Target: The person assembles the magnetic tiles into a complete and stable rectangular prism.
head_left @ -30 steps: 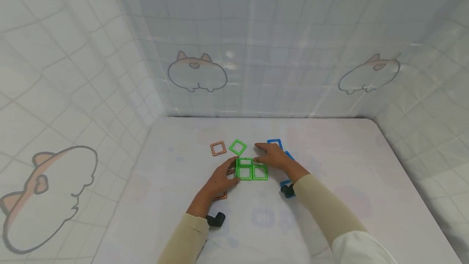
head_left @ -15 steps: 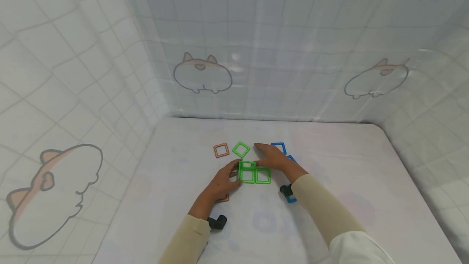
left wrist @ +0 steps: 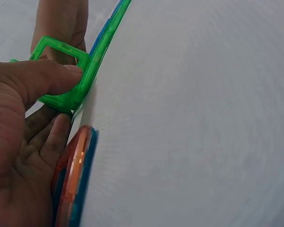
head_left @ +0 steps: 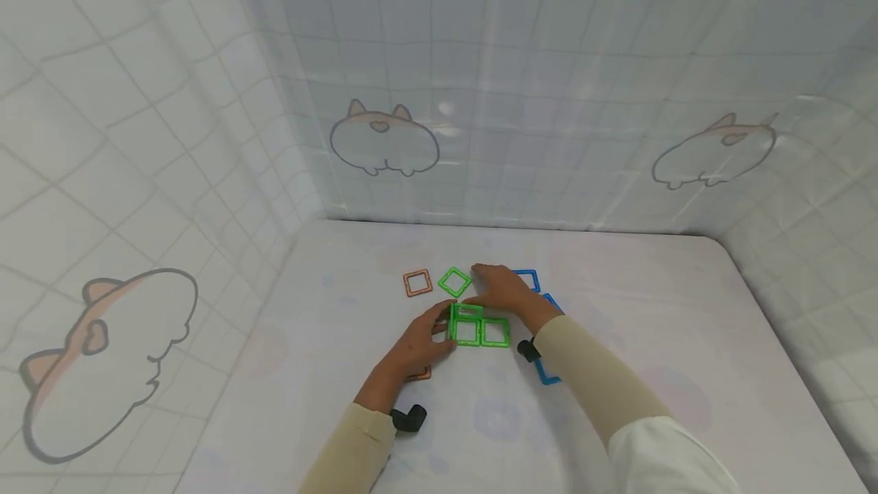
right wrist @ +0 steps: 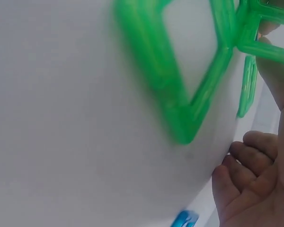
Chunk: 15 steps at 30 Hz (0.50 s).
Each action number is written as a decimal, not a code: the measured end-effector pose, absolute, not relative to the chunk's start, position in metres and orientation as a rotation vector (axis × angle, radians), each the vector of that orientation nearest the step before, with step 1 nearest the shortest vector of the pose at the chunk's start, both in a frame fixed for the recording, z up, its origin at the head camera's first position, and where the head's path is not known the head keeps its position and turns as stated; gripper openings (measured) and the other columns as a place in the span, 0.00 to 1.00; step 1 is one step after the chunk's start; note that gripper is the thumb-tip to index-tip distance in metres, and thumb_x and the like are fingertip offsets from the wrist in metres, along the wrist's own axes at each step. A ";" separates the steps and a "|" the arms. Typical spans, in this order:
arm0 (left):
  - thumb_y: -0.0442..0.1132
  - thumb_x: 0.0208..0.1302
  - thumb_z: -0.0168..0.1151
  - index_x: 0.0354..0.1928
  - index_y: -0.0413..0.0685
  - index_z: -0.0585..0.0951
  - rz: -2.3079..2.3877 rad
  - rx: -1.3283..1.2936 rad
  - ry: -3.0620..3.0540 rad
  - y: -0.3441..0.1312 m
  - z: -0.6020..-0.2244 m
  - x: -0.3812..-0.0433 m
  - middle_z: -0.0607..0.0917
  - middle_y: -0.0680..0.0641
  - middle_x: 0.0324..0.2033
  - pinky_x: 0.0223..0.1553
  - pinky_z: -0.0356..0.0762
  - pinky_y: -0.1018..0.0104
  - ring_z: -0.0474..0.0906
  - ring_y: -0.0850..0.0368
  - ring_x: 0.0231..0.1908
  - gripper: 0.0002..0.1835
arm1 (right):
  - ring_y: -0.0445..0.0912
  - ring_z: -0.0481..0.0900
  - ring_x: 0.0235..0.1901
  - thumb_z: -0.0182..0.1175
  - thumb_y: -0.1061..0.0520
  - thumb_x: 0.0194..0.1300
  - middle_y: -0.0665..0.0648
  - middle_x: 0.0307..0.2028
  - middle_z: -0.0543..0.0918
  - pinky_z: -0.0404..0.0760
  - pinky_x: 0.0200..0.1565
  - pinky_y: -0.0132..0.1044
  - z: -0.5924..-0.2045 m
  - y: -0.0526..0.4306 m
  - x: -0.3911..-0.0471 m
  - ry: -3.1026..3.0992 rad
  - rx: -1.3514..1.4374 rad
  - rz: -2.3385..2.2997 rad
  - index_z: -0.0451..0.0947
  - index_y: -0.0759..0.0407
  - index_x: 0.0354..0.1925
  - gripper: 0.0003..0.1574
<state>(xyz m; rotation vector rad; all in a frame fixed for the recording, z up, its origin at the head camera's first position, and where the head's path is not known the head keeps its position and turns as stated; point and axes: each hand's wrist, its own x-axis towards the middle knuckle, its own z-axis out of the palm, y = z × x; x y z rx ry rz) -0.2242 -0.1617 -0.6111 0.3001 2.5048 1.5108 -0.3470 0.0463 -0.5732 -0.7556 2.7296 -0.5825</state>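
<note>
Green magnetic tiles are joined in the middle of the table in the head view. Two lie flat: a left flat tile and a right flat tile. An upright back tile and an upright left tile stand at the left one's edges. My left hand holds the upright left tile between thumb and fingers; in the left wrist view its thumb presses a green tile. Behind the back tile, my right hand touches it with the thumb, other fingers loosely extended.
A loose green tile and an orange tile lie farther back. Another orange tile is partly under the left wrist. Blue tiles lie around the right forearm, one nearer the front. Patterned walls enclose the table.
My right hand has shifted left along the back tile, its index finger now close to the loose green tile. The left hand keeps its hold. The head view has turned slightly.
</note>
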 end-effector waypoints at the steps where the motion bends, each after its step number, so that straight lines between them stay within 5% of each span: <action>1: 0.40 0.64 0.69 0.76 0.61 0.59 1.512 0.298 2.505 -0.162 -0.611 -0.224 0.72 0.52 0.67 0.65 0.73 0.62 0.74 0.55 0.64 0.42 | 0.53 0.64 0.72 0.69 0.31 0.57 0.57 0.71 0.68 0.65 0.72 0.48 -0.571 0.044 -0.348 2.730 -0.756 -0.572 0.63 0.57 0.74 0.57; 15: 0.39 0.64 0.68 0.76 0.61 0.59 1.542 0.315 2.485 -0.163 -0.610 -0.223 0.71 0.52 0.68 0.65 0.73 0.64 0.72 0.56 0.66 0.42 | 0.56 0.67 0.69 0.68 0.27 0.53 0.57 0.71 0.68 0.68 0.69 0.51 -0.575 0.023 -0.351 2.781 -0.746 -0.508 0.67 0.55 0.72 0.58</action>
